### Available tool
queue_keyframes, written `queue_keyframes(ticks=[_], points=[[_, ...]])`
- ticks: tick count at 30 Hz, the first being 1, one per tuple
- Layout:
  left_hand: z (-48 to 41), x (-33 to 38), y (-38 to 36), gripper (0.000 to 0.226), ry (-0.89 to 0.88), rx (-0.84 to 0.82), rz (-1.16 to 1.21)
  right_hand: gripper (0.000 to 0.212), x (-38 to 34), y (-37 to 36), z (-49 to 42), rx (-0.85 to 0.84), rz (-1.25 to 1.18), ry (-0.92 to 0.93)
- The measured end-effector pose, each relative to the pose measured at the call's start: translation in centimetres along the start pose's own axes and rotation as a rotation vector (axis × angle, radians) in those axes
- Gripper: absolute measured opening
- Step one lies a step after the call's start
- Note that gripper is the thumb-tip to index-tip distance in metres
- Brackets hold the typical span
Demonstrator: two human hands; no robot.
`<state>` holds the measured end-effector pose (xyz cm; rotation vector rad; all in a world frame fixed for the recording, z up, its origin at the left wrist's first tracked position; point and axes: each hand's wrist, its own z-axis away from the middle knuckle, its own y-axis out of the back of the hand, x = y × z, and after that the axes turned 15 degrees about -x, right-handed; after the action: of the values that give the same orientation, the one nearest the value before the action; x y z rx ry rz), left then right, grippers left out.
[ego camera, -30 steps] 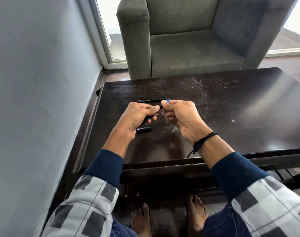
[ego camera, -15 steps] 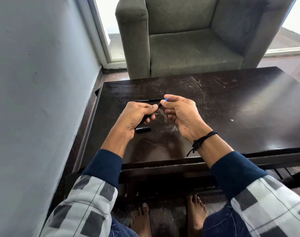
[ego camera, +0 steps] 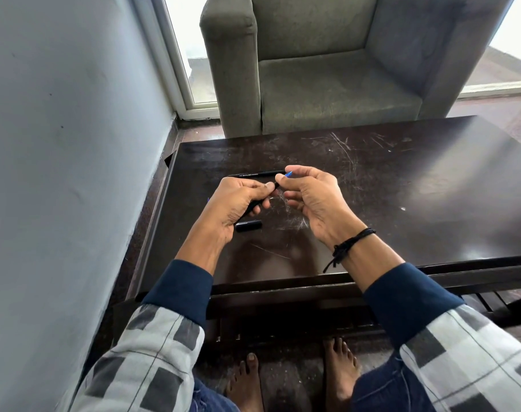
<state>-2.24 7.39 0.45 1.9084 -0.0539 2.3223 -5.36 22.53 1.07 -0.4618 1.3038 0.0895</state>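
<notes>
Head view: one black barrel (ego camera: 254, 207) is gripped in the curled left hand (ego camera: 238, 203) and angled toward the right hand (ego camera: 312, 200). One blue-tipped refill (ego camera: 288, 174) is pinched between that hand's thumb and forefinger, probably so that the two can be fitted together. One whole pen (ego camera: 253, 174) is laid on the tabletop (ego camera: 402, 203) just beyond both hands, and one cap (ego camera: 249, 226) just below the left hand. Whether the refill touches the pen cannot be told.

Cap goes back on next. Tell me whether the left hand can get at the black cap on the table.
Probably yes: the cap lies just beside the left hand on the table, nothing covering it. But its fingers grip a black pen part, so that may need setting down.
</notes>
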Motion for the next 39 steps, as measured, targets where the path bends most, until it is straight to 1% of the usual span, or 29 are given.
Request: queue_keyframes(ticks=[7, 9, 13, 18, 22, 26, 29, 33, 39], points=[[0.07, 0.1, -0.07, 0.019, 0.001, 0.0, -0.009, 0.036, -0.12, 0.11, 0.01, -0.007, -0.034, 0.01], [0.11, 0.04, -0.1, 0.019, 0.0, -0.001, -0.017, 0.038, 0.1, 0.05, -0.07, -0.004, -0.007, 0.001], [0.15, 0.11, -0.14, 0.018, 0.007, 0.003, -0.021, 0.035, 0.06, 0.32, -0.05, -0.004, 0.01, 0.011], [0.16, 0.14, -0.06, 0.018, 0.001, 0.003, -0.022, 0.041, -0.13, 0.16, 0.08, -0.019, -0.019, -0.001], [0.19, 0.12, -0.14, 0.018, 0.009, 0.007, -0.025, 0.038, 0.08, 0.23, 0.01, -0.016, 0.008, 0.007], [0.26, 0.26, -0.24, 0.018, 0.008, 0.008, -0.02, 0.04, -0.09, 0.32, -0.05, -0.016, -0.033, 0.009], [0.25, 0.23, -0.29, 0.019, 0.008, 0.009, -0.019, 0.037, 0.06, 0.11, -0.13, 0.009, -0.032, -0.001], [0.15, 0.15, -0.24, 0.016, 0.018, 0.01, -0.009, 0.028, 0.13, 0.38, -0.31, 0.021, -0.008, 0.01], [0.23, 0.24, -0.22, 0.018, 0.012, 0.007, -0.019, 0.031, -0.19, 0.26, -0.24, 0.001, -0.097, 0.018]])
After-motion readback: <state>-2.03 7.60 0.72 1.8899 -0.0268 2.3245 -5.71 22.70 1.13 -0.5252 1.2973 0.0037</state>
